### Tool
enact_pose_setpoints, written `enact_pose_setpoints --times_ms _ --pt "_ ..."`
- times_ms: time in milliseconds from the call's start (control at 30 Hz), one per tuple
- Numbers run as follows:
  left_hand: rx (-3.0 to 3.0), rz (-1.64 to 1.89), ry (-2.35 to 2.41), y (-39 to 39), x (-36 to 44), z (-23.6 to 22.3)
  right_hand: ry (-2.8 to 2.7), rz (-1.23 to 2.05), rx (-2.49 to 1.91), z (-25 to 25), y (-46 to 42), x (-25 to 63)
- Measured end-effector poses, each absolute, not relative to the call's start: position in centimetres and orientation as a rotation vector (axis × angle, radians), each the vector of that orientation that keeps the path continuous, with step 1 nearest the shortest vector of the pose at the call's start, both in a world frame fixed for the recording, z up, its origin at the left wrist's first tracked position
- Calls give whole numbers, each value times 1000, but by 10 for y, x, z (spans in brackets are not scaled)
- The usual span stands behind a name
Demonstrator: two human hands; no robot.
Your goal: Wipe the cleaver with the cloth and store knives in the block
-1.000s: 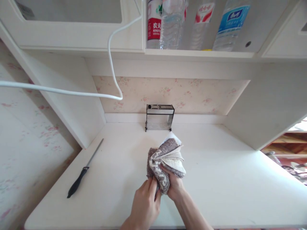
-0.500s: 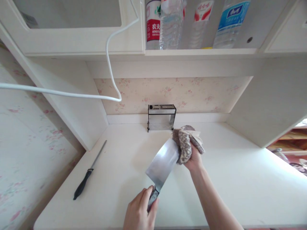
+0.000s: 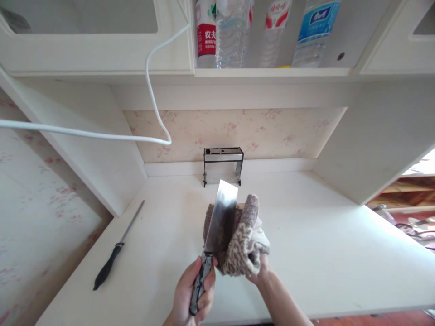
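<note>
My left hand (image 3: 194, 290) is wrapped round the dark, taped-looking handle of a kitchen cleaver (image 3: 220, 217), whose broad steel blade points up and away from me. A brown and cream patterned cloth (image 3: 246, 242) is bunched in my right hand (image 3: 260, 269) and folded about the blade's right side and back. Most of the right-hand fingers are hidden under the cloth. Part of the blade's lower right is covered by it too.
On the white counter (image 3: 306, 253), a sharpening steel (image 3: 113, 258) with a black handle lies at the left. A small metal-framed holder (image 3: 223, 156) stands against the back wall. Above, a shelf holds several plastic bottles (image 3: 314, 27); a white cable (image 3: 112, 136) hangs at upper left.
The cleaver has turned more upright, its blade now seen narrower. My right hand has brought the cloth down and left, behind and round the blade. The view has shifted slightly.
</note>
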State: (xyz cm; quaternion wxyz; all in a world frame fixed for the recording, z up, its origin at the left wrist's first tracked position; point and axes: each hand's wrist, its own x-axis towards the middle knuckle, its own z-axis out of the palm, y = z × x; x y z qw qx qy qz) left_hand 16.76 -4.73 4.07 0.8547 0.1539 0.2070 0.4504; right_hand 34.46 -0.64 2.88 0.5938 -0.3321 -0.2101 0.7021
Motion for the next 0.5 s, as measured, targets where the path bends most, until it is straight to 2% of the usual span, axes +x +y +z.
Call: enact_pose_setpoints --times_ms 200,333,500 --pt "409 877 415 -47 179 21 -493 1652 -798 37 -21 311" --pt "416 830 413 -45 181 20 -481 1531 -796 40 -16 316" --pt "416 718 523 -43 169 28 -441 1552 -752 48 -1 337"
